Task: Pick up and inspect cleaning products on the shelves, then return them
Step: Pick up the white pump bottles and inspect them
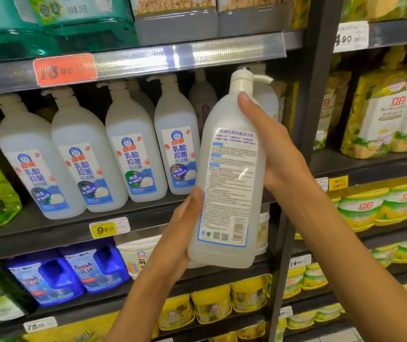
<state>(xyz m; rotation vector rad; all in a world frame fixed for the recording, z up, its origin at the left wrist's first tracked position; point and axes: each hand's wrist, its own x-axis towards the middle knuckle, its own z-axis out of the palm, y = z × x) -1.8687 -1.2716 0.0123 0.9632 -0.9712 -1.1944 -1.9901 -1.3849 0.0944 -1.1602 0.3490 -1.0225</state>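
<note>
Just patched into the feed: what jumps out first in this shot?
A clear pump bottle held up mid-frame, back label facing the camera: the right hand grips its shoulder, the left hand supports its lower side. Behind it to the left, four matching bottles stand on the shelf, above a yellow price tag.

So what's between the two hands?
In the head view, the translucent white plastic pump bottle, its back label facing the camera, sits between the left hand and the right hand, which both hold it.

"finish" on blue bottle
</note>
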